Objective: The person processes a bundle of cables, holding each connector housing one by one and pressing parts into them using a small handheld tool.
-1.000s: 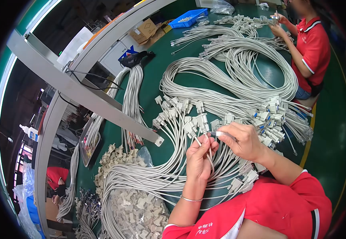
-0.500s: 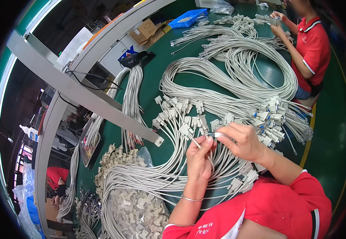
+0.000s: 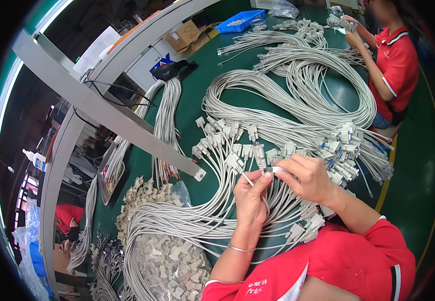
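My left hand [image 3: 251,198] is closed in a pinch on a light grey cable, just below its upright D-shaped connector [image 3: 260,154]. A second grey connector [image 3: 235,163] leans to the left, its cable running to the same fingers. My right hand [image 3: 307,176] is closed on a small whitish strip [image 3: 278,169], whose end meets the cable at my left fingertips. I cannot make out whether the strip is a label. Around both hands lie many more grey cables with connectors [image 3: 341,143], some showing blue faces.
Loose beige connector shells [image 3: 172,266] lie in a clear bag at the front left. A metal frame bar [image 3: 127,135] crosses the left side. Coiled cables [image 3: 237,80] cover the green table behind. A co-worker in red [image 3: 398,65] holds connectors at the far right. A blue tray [image 3: 240,21] stands beyond.
My hands stay nearly in place, still meeting at the cable; the upright connector has tilted slightly. The co-worker's hands and connectors have shifted a little. The whole view has moved slightly.
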A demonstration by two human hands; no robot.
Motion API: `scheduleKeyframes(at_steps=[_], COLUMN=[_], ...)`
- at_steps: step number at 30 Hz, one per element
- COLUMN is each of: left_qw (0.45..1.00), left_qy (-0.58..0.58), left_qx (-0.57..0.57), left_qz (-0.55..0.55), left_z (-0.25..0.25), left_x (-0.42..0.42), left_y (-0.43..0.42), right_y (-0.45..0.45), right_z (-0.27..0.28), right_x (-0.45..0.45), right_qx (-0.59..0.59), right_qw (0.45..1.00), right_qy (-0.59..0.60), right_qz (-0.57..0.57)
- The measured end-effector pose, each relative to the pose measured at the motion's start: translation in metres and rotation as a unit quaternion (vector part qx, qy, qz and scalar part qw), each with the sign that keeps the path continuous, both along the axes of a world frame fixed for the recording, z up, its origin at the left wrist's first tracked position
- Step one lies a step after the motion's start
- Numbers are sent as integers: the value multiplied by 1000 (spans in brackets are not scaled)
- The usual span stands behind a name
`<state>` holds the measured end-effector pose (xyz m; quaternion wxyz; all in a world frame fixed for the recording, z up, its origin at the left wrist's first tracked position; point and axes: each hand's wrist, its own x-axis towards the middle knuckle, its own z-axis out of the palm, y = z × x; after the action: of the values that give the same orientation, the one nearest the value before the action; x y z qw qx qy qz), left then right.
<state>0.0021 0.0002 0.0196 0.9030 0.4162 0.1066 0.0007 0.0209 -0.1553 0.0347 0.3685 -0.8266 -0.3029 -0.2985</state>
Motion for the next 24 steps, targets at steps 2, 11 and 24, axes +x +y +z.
scheduleKeyframes(at_steps=[2,11,24], left_qw=[1000,998,931], left_qy=[8,23,-105], left_qx=[7,30,324], left_qz=[-9,-42,-134], left_z=[-1,1,8], left_x=[1,-1,-9], left_y=[2,-2,-12], right_y=[1,-7,-20], right_z=[0,1,15], right_x=[1,1,2], right_qx=[4,-10,171], right_qw=[1000,999,968], right_qy=[-1,-25,177], right_qz=[2,-26,54])
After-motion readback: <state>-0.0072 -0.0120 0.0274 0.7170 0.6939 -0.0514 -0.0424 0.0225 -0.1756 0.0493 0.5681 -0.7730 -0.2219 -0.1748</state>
